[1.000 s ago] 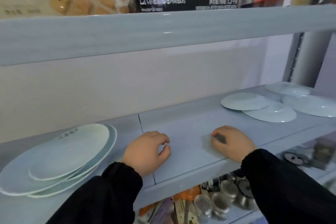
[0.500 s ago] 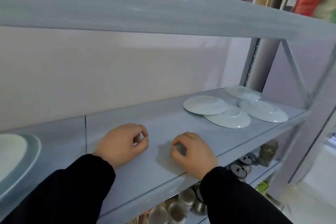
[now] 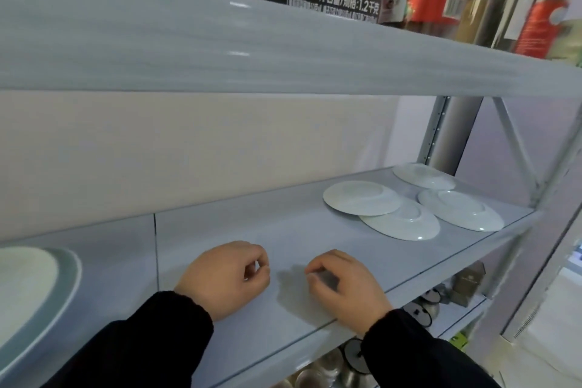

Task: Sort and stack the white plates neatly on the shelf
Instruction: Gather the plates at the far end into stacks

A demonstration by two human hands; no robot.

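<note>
The left hand [image 3: 223, 277] and right hand [image 3: 343, 283] rested on the shelf [image 3: 220, 224], fingers clenched on nothing, probably pausing between picks. Four loose plates [image 3: 362, 201] lay overlapping at its right end, well apart from the stack [image 3: 28, 287] at the left. A second earlier the hands sat further apart and the view faced more leftward

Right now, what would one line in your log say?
left hand: curled, empty, on shelf | right hand: same | four plates: right end, spread out | plate stack: left edge
</note>
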